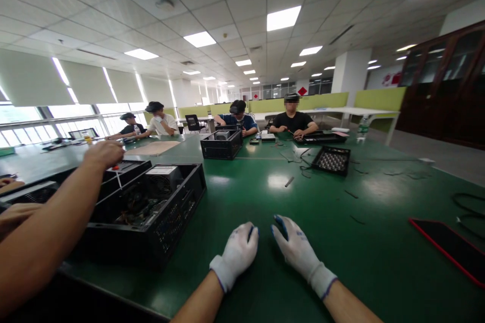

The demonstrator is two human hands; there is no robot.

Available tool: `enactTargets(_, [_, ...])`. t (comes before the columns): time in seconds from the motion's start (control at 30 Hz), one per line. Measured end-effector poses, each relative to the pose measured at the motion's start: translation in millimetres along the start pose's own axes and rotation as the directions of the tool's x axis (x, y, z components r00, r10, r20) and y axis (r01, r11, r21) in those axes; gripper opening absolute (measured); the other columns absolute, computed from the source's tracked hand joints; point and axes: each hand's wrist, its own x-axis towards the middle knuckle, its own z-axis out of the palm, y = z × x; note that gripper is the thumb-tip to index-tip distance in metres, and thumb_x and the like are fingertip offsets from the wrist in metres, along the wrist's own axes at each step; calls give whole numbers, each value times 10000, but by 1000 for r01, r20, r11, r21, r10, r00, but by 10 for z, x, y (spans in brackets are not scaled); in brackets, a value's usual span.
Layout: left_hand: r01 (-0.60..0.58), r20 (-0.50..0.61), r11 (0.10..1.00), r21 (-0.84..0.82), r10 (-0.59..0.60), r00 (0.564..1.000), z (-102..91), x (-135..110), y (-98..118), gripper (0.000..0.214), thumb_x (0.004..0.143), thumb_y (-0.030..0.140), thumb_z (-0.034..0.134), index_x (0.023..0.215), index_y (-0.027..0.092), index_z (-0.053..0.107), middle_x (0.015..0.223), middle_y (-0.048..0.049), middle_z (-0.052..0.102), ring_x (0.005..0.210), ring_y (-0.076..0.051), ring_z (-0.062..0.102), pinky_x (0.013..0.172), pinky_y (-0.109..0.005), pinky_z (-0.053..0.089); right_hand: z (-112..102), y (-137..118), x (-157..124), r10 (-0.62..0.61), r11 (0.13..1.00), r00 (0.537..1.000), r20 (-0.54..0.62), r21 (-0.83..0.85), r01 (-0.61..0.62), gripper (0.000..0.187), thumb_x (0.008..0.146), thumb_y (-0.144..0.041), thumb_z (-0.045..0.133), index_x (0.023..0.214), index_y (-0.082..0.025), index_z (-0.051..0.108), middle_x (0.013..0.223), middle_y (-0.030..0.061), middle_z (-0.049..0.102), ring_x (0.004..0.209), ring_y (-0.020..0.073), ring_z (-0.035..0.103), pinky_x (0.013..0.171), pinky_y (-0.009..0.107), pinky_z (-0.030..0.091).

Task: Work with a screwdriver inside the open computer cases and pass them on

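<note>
My left hand [238,250], in a white glove with blue on its fingertips, rests on the green table [261,292] with loosely bent fingers and the thumb a little apart. Facing it across a small gap is my right hand [299,250], gloved alike, its thumb and fingers spread. Nothing shows in either hand. The nearest large thing is an open black computer case [166,232], lying on its side left of my left hand. Over that case reaches a co-worker's bare arm [64,217], its fist around a screwdriver [115,167] with a red handle.
A second computer case [222,144] stands farther back. Beyond the middle lies a black tray [331,160] of small parts, with cables around it. At right is a red-edged black mat [450,250]. Several people sit along the far side; a bottle [362,126] stands at the back.
</note>
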Motion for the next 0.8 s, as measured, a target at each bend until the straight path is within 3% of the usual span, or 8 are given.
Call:
enactTargets(0.2, [35, 79, 999, -37, -31, 996, 264, 261, 151, 391, 1006, 394, 429, 1124, 161, 720, 1126, -131, 754, 1040, -251, 705, 958, -376, 523, 86, 173, 46, -37, 999, 998, -50, -20, 36, 542, 960, -503, 437, 1367, -178, 587, 1366, 164, 612, 1297, 304, 559, 1118, 479, 440])
enactTargets(0.5, [-21, 106, 999, -49, 27, 994, 295, 217, 86, 407, 1002, 495, 405, 981, 215, 700, 1005, -85, 742, 890, -229, 685, 865, -358, 527, 166, 235, 49, -25, 999, 998, -57, -44, 22, 520, 945, -498, 456, 1334, -194, 620, 1361, 167, 618, 1312, 326, 551, 1122, 495, 441])
enactTargets(0.8, [-68, 91, 997, -41, 71, 993, 299, 228, 95, 367, 1002, 464, 414, 876, 217, 656, 861, -60, 705, 812, -211, 665, 781, -329, 507, 105, 218, 43, -78, 995, 996, -43, -63, 75, 506, 922, -492, 484, 1292, -180, 630, 1347, 179, 622, 1290, 321, 569, 1112, 487, 455])
